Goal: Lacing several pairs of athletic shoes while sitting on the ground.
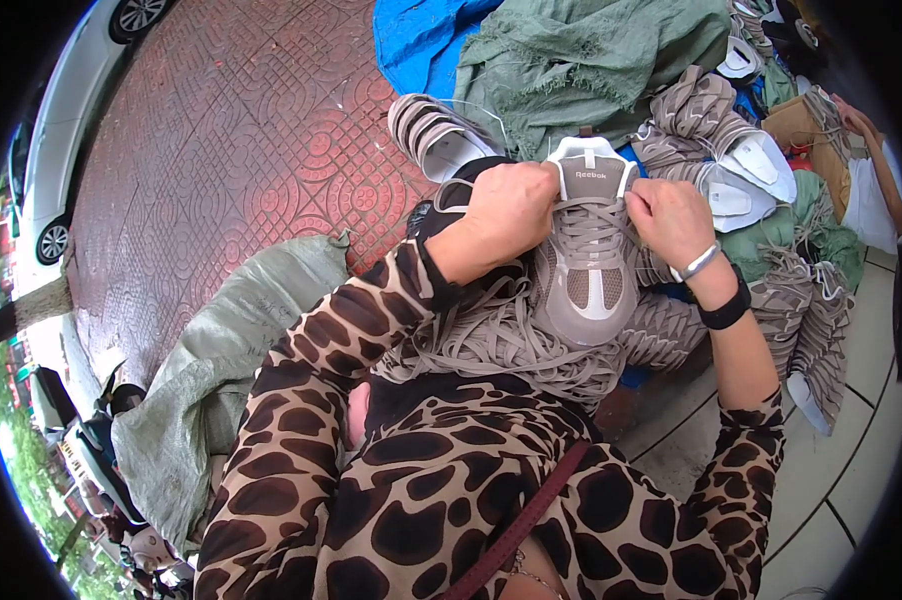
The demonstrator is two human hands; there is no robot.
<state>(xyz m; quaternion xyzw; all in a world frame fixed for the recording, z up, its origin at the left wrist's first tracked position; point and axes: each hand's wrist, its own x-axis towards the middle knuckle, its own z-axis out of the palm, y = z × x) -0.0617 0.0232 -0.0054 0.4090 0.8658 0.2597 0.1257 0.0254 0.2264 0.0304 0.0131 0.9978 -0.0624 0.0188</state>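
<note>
A grey-beige sneaker upper rests toe toward me on my lap, with its white-edged tongue at the far end and a flat lace crossed over its front. At the left side of its collar, my left hand is closed, and a loop of shoelace hangs out beside it. My right hand pinches at the right collar edge; its fingertips partly hide what they grip. Beneath the upper, a tangled heap of loose beige shoelaces covers my lap.
Nested stacks of uppers lie at the right, lower right and far left. Green sacking and a blue sheet lie ahead. A greenish sack sits at my left. Another person's hand shows far right.
</note>
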